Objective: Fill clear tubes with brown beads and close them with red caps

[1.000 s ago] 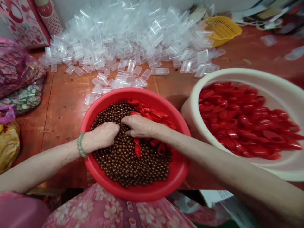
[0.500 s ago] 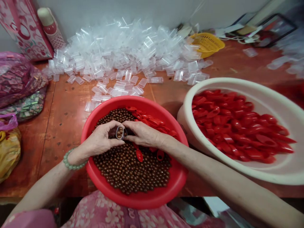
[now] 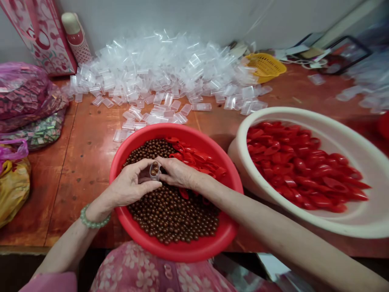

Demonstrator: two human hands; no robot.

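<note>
Between my two hands is a small clear plastic tube with several brown balls inside, its open end facing me. My left hand grips it from the left, thumb below and fingers above. From the right, my right hand closes on the same tube; some of its fingertips are hidden. Both hands are over a red basin that holds a mass of shiny brown balls. Red plastic pieces with pointed ends lie on the balls at the basin's far right side.
To the right stands a cream tub full of red pointed pieces. A heap of clear plastic tubes lies along the wall, with a yellow basket beside it. Plastic bags, a flask and a pink bag are at left.
The view has shifted slightly, so the table contents sit lower. Both hands still hold the tube; its opening now shows fewer balls near the rim and more clear wall.
</note>
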